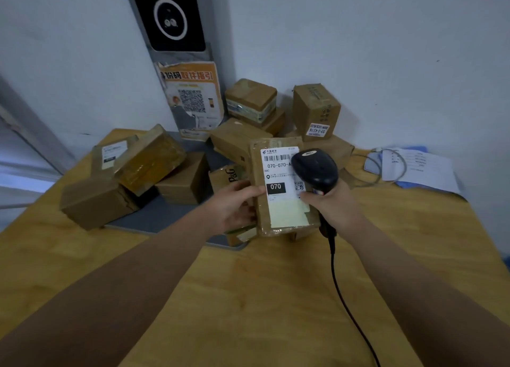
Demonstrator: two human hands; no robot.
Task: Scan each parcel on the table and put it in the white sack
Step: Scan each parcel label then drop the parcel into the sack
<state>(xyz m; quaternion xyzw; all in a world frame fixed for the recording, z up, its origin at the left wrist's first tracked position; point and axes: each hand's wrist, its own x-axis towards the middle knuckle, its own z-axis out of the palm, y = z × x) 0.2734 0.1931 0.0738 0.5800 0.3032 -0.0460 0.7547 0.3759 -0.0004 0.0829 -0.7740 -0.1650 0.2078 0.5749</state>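
The left grip (234,204) holds the parcel (285,214) by its left long edge, with the thumb on the front face and the fingers curled behind. The parcel is raised off the table (248,297) and tipped up, so its label (277,170) faces the camera. The right grip (334,209) is clamped round the handle of the scanner (314,169), just right of the parcel. The scanner's head sits in front of the label's upper right corner; whether it touches the label I cannot tell. A cable (335,278) runs from below the right grip back toward the person.

The parcel looks like a small flat carton wrapped in glossy tape. It is probably light and stiff enough for this one-sided hold, though the tape may be slick. The long edge is a sound place to take it, provided the thumb stays off the barcode. Here the thumb lies at the label's left edge, below the barcode.

Other parcels (182,179) are piled beyond and left of the left grip, near the wall. The sack is not in view.
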